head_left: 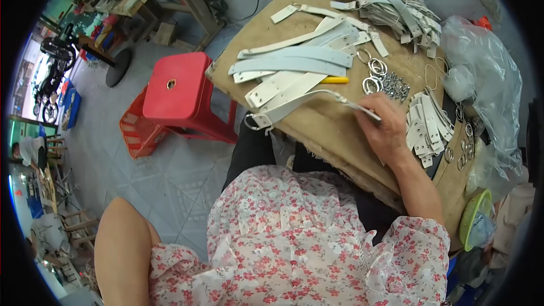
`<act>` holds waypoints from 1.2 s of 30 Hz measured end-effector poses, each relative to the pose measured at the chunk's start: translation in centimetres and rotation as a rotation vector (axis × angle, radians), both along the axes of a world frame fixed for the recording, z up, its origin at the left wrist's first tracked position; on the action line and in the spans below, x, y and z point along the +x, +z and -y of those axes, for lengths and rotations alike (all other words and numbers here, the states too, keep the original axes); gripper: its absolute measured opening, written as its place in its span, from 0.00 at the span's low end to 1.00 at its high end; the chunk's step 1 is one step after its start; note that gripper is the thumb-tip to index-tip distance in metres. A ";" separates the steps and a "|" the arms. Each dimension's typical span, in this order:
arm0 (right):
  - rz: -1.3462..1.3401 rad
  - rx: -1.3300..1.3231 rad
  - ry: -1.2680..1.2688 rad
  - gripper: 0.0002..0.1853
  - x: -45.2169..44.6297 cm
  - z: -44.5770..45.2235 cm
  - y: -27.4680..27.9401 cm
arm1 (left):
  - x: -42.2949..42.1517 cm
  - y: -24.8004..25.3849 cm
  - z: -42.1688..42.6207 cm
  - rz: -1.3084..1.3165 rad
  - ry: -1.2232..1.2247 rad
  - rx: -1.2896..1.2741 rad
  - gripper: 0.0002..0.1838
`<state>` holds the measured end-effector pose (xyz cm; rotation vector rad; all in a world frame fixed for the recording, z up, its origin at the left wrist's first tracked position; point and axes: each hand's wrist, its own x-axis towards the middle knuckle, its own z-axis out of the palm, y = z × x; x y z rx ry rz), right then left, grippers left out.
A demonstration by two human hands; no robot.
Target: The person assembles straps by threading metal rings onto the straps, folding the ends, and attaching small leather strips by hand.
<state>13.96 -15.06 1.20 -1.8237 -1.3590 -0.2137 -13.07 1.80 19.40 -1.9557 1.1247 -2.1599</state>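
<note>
My right hand [384, 127] is closed, thumb and fingers pinching the narrow end of a white strap [289, 107]. From there the strap runs left to its wide end, where a metal ring [253, 122] hangs at the table's edge. More white straps [300, 59] lie stacked just beyond it, with a yellow tool handle [335, 80] poking out from under them. Near my right hand are loose metal rings [372, 85], a heap of small metal fasteners [395, 87] and a pile of short white tabs [428, 127]. Only my left upper arm and elbow show; the left hand is out of view.
The work table [340, 141] has a brown covering. A big heap of white straps [391, 5] lies at its far end. Clear plastic bags [481, 73] and a green basket [475, 218] are on the right. A red stool [178, 88] and an orange crate [136, 127] stand left.
</note>
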 end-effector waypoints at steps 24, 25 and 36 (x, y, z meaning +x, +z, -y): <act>0.889 -0.484 -0.012 0.15 2.5 8.3 2.5 | -4.9 -1.3 -1.0 0.138 0.013 -0.126 0.14; 0.872 -0.506 -0.029 0.15 2.7 8.6 2.4 | -5.1 -1.3 -0.9 0.147 0.010 -0.125 0.14; 0.673 -0.354 -0.219 0.20 0.4 9.8 6.7 | -6.2 -1.7 -0.5 0.200 -0.015 -0.151 0.14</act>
